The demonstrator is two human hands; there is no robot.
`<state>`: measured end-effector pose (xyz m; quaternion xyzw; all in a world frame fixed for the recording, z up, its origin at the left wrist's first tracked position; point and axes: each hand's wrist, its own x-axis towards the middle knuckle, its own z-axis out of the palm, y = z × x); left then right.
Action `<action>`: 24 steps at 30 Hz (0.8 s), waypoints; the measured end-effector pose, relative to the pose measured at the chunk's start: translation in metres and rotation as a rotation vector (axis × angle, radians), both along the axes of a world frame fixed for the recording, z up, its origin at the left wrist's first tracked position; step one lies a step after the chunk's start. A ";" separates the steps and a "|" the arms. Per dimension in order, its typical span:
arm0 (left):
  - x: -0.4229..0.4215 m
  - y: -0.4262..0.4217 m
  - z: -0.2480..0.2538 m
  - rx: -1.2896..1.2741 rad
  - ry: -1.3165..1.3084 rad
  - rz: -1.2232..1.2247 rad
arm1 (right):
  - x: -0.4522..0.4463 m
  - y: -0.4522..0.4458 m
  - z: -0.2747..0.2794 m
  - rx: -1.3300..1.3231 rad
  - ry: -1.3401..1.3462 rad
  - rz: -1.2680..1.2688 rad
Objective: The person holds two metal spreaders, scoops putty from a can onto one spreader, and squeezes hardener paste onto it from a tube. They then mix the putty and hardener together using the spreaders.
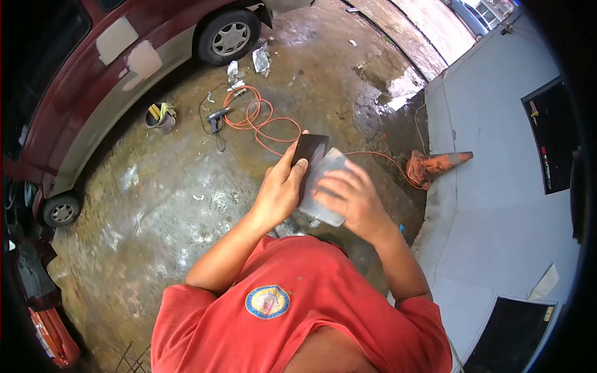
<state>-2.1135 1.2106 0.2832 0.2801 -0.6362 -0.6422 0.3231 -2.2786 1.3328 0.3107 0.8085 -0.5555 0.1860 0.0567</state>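
Observation:
In front of my chest, my left hand is closed on a dark flat rectangular piece, its thumb pressed on the face. Beside and partly below it lies a pale grey flat sheet, tilted and close against the dark piece. My right hand has its fingers curved over the right side of this sheet; its thumb is hidden. Whether the dark and grey pieces are joined cannot be made out.
A maroon van with pale patches stands at left. On the wet floor lie a coiled orange hose, a dark gun-shaped power tool, a small bucket and crumpled sheets. A toppled orange cone rests by the grey wall.

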 end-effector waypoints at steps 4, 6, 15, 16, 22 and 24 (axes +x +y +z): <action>0.007 -0.007 0.015 -0.071 -0.132 0.098 | 0.027 0.006 -0.012 0.039 -0.068 0.041; 0.006 -0.010 0.017 -0.082 -0.119 0.130 | 0.031 0.010 -0.018 0.065 -0.056 0.054; -0.029 -0.045 -0.017 0.340 0.247 0.208 | 0.004 -0.012 -0.010 -0.090 -0.500 0.017; -0.036 -0.043 -0.018 0.483 0.290 0.220 | 0.002 -0.019 -0.011 -0.129 -0.557 0.043; -0.075 -0.061 -0.047 0.916 0.380 0.335 | -0.048 -0.068 -0.071 -0.016 -0.567 -0.022; -0.088 -0.076 -0.056 0.926 0.346 0.338 | -0.073 -0.083 -0.092 0.048 -0.584 -0.073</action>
